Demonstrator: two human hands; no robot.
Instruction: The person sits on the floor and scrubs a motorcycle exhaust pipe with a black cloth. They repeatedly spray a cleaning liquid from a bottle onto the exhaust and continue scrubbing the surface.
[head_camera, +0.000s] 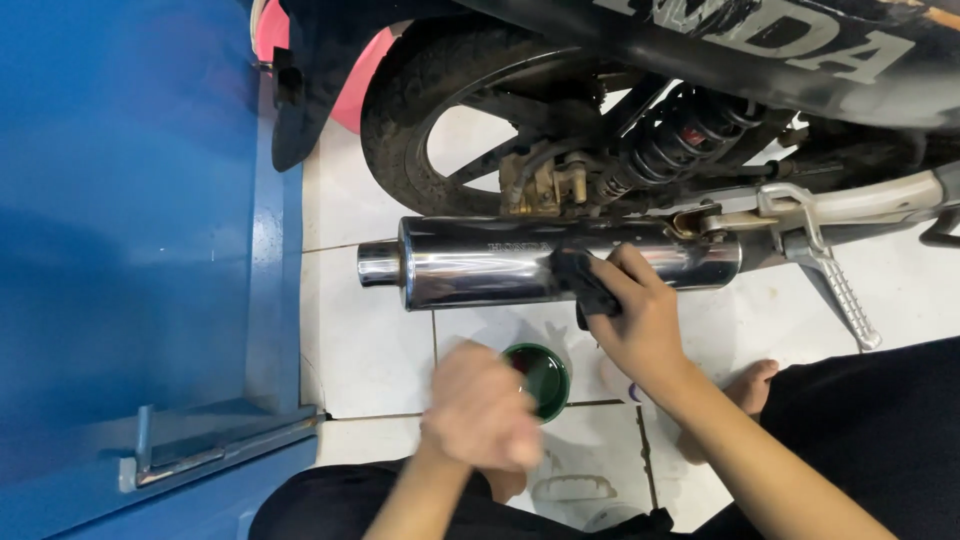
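A shiny chrome exhaust muffler (480, 262) of a motorcycle lies across the middle of the view. My right hand (640, 320) presses a dark cloth (583, 283) against the muffler's side, fingers closed on the cloth. My left hand (480, 405) is blurred, curled into a loose fist above the floor, just left of a small round green tin (543, 378) that stands open on the white tiles. I cannot tell whether the left hand holds anything.
The motorcycle's rear wheel (420, 110), a black coil shock absorber (680, 135) and a folding metal footpeg (845, 295) sit above and right of the muffler. A blue metal door (130, 250) fills the left side. My bare foot (750, 385) and dark trouser legs are at the bottom.
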